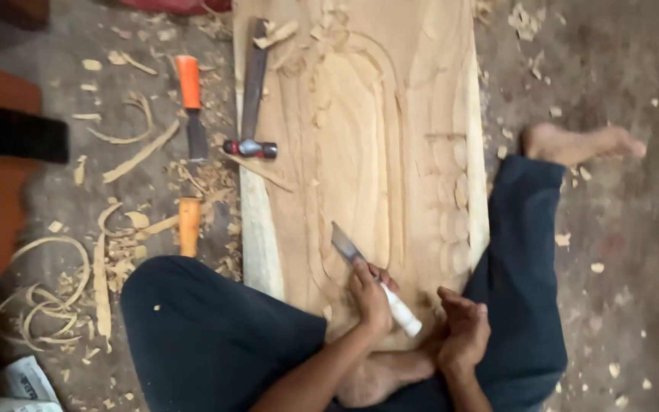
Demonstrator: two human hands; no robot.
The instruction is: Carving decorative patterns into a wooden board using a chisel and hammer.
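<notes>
Chisel gripped in left hand, fingers wrapped round white handle, blade angled onto carved wooden plank near its lower edge, likely for paring the oval groove. Right hand loosely curled, holding nothing, resting at plank's lower right corner. Hammer lying by upper left edge; orange-handled chisels and shavings beside left edge on floor.

Soft, even daylight; slight blur throughout.

Open carved plank ahead of the chisel; hammer at its left edge.
</notes>
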